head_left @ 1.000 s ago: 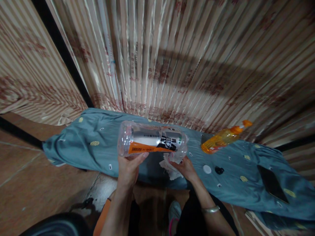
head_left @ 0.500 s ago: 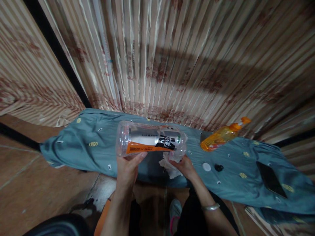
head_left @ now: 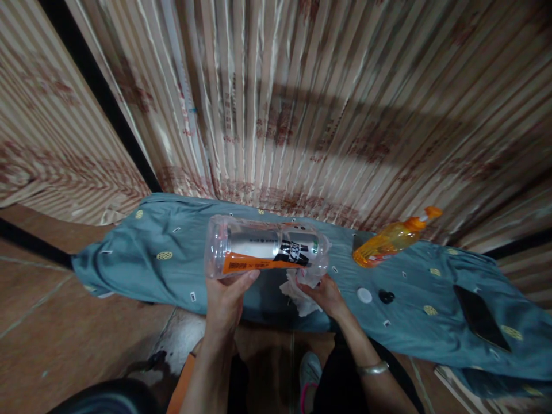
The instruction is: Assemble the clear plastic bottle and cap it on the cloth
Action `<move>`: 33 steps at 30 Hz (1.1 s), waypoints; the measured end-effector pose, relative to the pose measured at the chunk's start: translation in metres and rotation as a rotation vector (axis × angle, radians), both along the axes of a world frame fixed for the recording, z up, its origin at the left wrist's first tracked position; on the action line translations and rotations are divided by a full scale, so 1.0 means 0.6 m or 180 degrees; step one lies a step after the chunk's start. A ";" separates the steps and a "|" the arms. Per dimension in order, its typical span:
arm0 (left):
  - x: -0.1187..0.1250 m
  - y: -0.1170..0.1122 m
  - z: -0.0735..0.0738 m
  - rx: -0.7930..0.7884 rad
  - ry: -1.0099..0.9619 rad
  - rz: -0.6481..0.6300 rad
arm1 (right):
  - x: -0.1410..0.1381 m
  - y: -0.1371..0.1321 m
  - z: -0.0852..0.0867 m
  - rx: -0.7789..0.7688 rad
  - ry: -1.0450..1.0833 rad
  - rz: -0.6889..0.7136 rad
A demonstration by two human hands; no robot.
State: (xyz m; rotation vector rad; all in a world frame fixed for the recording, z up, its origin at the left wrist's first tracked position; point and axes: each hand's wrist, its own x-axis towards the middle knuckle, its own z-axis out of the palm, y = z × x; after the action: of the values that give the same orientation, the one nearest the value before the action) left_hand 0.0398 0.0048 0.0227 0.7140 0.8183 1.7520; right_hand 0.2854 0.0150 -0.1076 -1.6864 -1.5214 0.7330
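Striped curtain (head_left: 276, 103) behind blue-green cloth (head_left: 125, 253); labelled clear bottle (head_left: 259, 244) lay sideways in two hands over it.
Left hand (head_left: 226, 296) was clamped on one end, thumb along the near side, probably to steady it. Right hand (head_left: 325, 296) had its fingers closed on crumpled white tissue (head_left: 302, 296), pressed to the other end; fingertips underneath hidden. Beyond stood an orange bottle (head_left: 383, 246), apart, likely leaving handling room; nearer lay a white disc (head_left: 364, 295) beside a small black object (head_left: 386, 296).
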 end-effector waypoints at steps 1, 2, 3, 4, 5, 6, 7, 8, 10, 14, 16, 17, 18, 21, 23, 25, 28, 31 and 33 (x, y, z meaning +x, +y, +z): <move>0.000 0.000 0.000 -0.0005 -0.0002 -0.0001 | -0.001 0.000 0.003 -0.0005 0.0009 0.0013; 0.000 0.000 0.001 -0.0013 -0.0002 -0.0001 | -0.001 -0.001 0.006 -0.0003 0.0024 0.0020; 0.000 -0.001 0.001 -0.0023 0.0003 0.0002 | -0.002 -0.001 0.008 0.0002 0.0043 0.0033; 0.000 -0.001 0.002 -0.0042 0.0009 -0.0001 | -0.002 -0.002 0.009 0.0013 0.0064 0.0046; 0.000 -0.001 0.002 -0.0061 0.0011 -0.0004 | -0.002 -0.002 0.010 0.0023 0.0081 0.0054; 0.000 -0.002 0.002 -0.0078 0.0006 -0.0004 | -0.002 -0.002 0.010 0.0031 0.0088 0.0056; 0.000 -0.002 0.002 -0.0085 -0.0005 -0.0001 | -0.002 -0.002 0.009 0.0030 0.0088 0.0051; 0.000 -0.001 0.002 -0.0084 -0.0019 -0.0004 | -0.002 -0.002 0.008 0.0031 0.0088 0.0046; 0.000 -0.001 0.001 -0.0058 -0.0022 -0.0013 | -0.003 -0.001 0.005 0.0050 0.0104 0.0023; -0.001 -0.001 0.001 -0.0041 0.0032 -0.0014 | -0.003 -0.001 0.004 0.0057 0.0101 -0.0001; -0.001 -0.002 0.002 -0.0056 0.0036 -0.0008 | -0.003 -0.002 0.006 0.0047 0.0070 -0.0015; -0.001 -0.003 0.002 -0.0060 0.0034 -0.0019 | -0.003 -0.002 0.007 0.0052 0.0066 -0.0017; 0.000 -0.003 0.003 -0.0059 0.0030 -0.0026 | -0.004 -0.003 0.008 0.0058 0.0071 -0.0009; 0.001 -0.004 0.001 -0.0031 0.0032 -0.0039 | -0.004 -0.003 0.009 0.0079 0.0103 0.0046; 0.001 -0.004 0.000 -0.0008 0.0041 -0.0023 | -0.004 -0.003 0.009 0.0089 0.0109 0.0045; 0.001 -0.003 -0.001 -0.0014 0.0042 -0.0004 | -0.004 -0.002 0.008 0.0068 0.0107 0.0034; 0.000 -0.003 0.001 -0.0029 0.0036 0.0025 | -0.004 -0.002 0.009 0.0002 0.0083 0.0041; -0.001 -0.004 0.003 -0.0005 0.0017 0.0030 | -0.004 -0.002 0.012 -0.0040 0.0046 0.0054; -0.001 -0.004 0.003 0.0005 0.0013 0.0039 | -0.005 -0.003 0.014 -0.0039 0.0038 0.0040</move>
State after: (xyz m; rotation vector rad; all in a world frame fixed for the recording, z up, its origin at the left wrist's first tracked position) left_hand 0.0392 0.0023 0.0247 0.7152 0.8257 1.7630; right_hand 0.2825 0.0133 -0.0993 -1.6799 -1.5236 0.7592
